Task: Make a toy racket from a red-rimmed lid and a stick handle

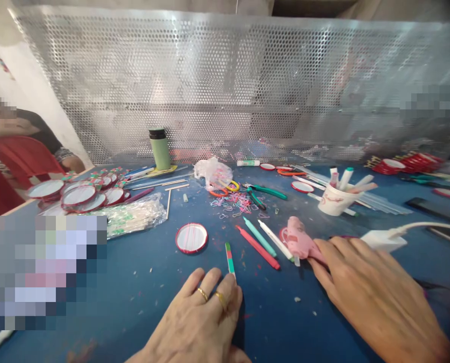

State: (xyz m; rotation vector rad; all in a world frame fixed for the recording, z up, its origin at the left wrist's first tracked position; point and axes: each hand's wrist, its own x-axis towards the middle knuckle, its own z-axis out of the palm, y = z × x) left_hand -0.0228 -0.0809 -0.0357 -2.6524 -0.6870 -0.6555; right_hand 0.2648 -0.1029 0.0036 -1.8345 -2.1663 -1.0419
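Observation:
My left hand (198, 317) lies flat on the blue table (142, 282) with fingers stretched out and two gold rings showing. Its fingertips touch a short green-and-red stick (229, 258). My right hand (364, 287) rests palm down to the right, fingers extended, its fingertips on the handle of a pink glue gun (299, 243). A round red-rimmed lid (191, 237) lies just beyond the left hand. Red, green and white sticks (261, 241) lie side by side beside the glue gun.
A green bottle (160, 148) stands at the back before a perforated metal screen (225, 85). Stacked red-rimmed lids (77, 194), a bag of wooden sticks (134, 214), loose rubber bands (234, 202), pliers (263, 191), a paper cup (333, 200) and a white plug (384, 239) lie around. A person sits at far left.

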